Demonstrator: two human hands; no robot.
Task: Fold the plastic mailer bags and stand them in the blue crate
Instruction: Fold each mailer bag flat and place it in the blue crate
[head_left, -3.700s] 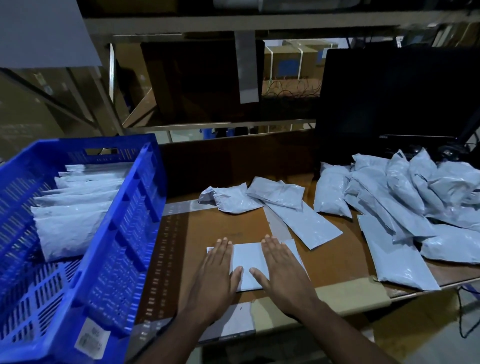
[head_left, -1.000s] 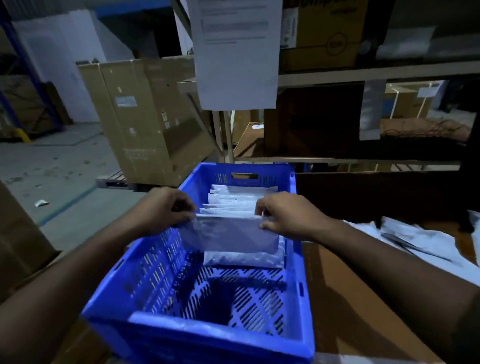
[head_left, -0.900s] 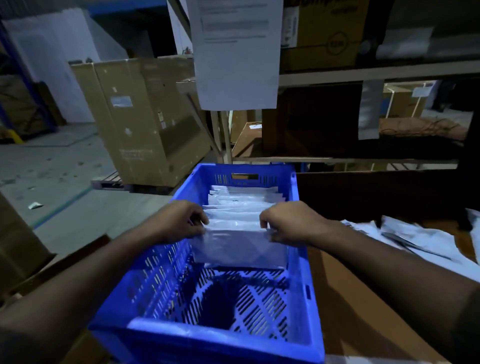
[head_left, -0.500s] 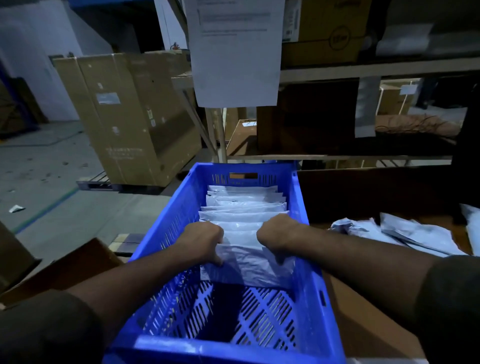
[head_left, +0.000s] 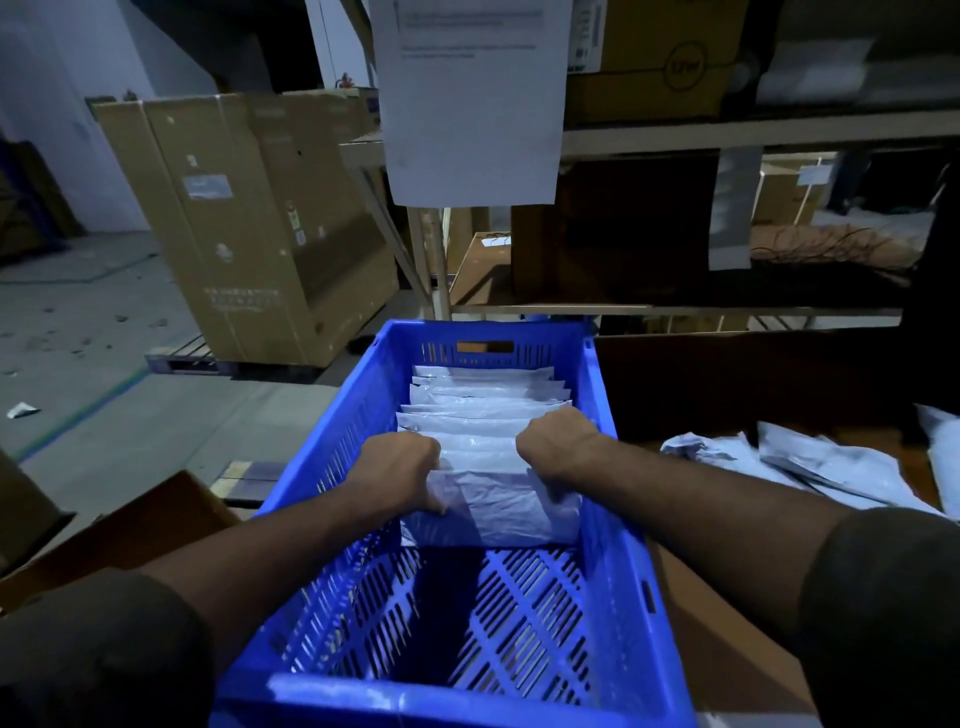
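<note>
Inside the blue crate (head_left: 626, 530), both hands are closed on the top edge of one folded mailer bag (head_left: 506, 506). The left hand (head_left: 400, 470) grips its left corner with fingers curled over the rim and knuckles up; the right hand (head_left: 558, 441) grips the right corner the same way. Both forearms reach forward over the crate's near wall, with dark sleeves at the bottom corners of the view.

That bag stands upright on its lower edge at the front of a row of folded bags (head_left: 488, 402), which stand one behind another back to the crate's far wall. The near half of the crate's slotted floor is bare.

To the right of the crate is a brown table (head_left: 727, 660), and on its far part lie loose, unfolded bags (head_left: 810, 462) in a crumpled heap, well apart from the hands. Behind the crate rises a metal shelf rack (head_left: 727, 132) holding cardboard boxes, one printed with a round logo that is too blurred to read. A white paper sheet (head_left: 470, 98) hangs from the rack above the crate; it carries a few lines of print too small to make out. To the left, a large cardboard carton (head_left: 249, 218) sits on a pallet on the grey concrete floor (head_left: 78, 338); its stickers and printing are unreadable. The light is dim and bluish.
</note>
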